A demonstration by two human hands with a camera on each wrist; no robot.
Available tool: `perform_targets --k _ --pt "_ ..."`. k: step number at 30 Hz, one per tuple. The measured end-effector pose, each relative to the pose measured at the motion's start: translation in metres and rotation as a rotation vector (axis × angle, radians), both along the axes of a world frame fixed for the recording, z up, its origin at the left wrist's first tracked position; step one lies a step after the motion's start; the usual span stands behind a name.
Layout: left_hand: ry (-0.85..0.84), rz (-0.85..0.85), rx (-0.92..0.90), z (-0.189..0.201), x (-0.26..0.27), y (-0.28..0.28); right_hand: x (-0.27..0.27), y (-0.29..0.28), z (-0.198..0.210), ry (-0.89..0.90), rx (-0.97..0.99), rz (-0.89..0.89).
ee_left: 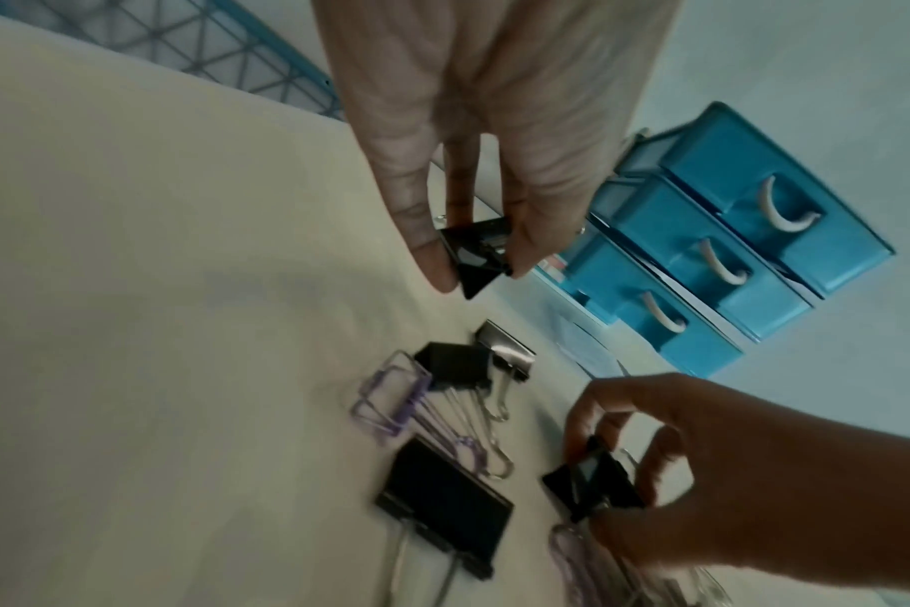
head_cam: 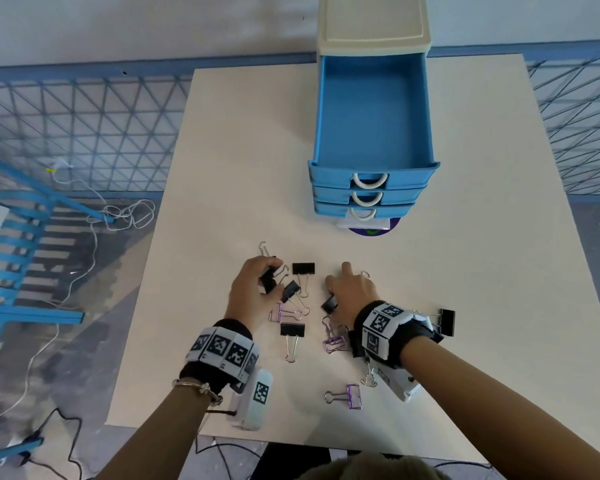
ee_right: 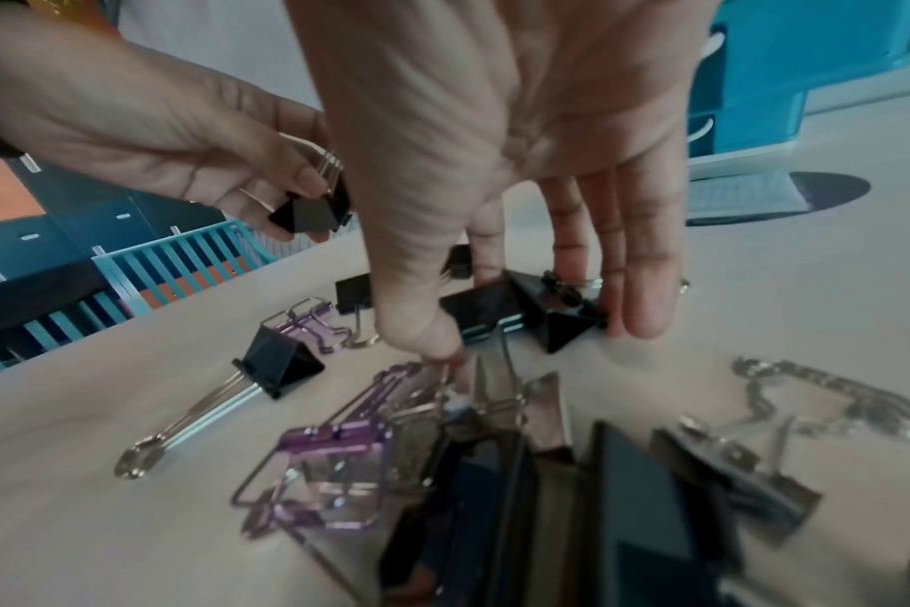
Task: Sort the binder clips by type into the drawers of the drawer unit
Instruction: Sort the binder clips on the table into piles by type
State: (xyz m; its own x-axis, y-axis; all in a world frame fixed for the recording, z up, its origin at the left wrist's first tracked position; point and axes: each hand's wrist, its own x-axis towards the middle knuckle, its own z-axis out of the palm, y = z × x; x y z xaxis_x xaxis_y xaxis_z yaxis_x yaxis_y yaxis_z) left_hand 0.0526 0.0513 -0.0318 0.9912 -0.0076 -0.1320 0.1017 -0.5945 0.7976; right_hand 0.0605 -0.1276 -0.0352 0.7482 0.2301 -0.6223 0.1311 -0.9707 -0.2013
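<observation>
Black binder clips and purple wire clips lie scattered on the cream table (head_cam: 222, 168). My left hand (head_cam: 269, 278) pinches a black binder clip (ee_left: 476, 256) between thumb and fingers, just above the table. My right hand (head_cam: 336, 294) is down on the pile, thumb and fingers closed round another black clip (ee_right: 562, 324), seen too in the left wrist view as a black clip (ee_left: 593, 480). The blue drawer unit (head_cam: 371, 188) stands at the back, its top drawer (head_cam: 371, 109) pulled out with nothing in it. Both lower drawers are pushed in.
Loose black clips (head_cam: 303, 269) (head_cam: 292, 330) (head_cam: 447, 320) and purple wire clips (head_cam: 281, 315) (head_cam: 354, 395) lie around both hands. A silver wire clip (head_cam: 368, 379) sits under my right wrist. Blue mesh fencing (head_cam: 84, 126) runs beyond the table's left edge.
</observation>
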Motion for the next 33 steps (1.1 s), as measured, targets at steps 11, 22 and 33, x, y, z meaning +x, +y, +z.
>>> perform_targets --k 11,22,33 --pt "0.218 -0.011 0.447 -0.009 -0.026 0.058 0.012 0.001 0.012 -0.119 0.131 -0.24" --pt "0.357 -0.051 0.602 -0.012 -0.056 0.077 0.024 0.126 0.019 -0.183 0.277 0.096" --pt "0.233 0.076 0.405 0.012 -0.055 0.071 0.021 0.126 0.006 -0.136 0.382 0.048"
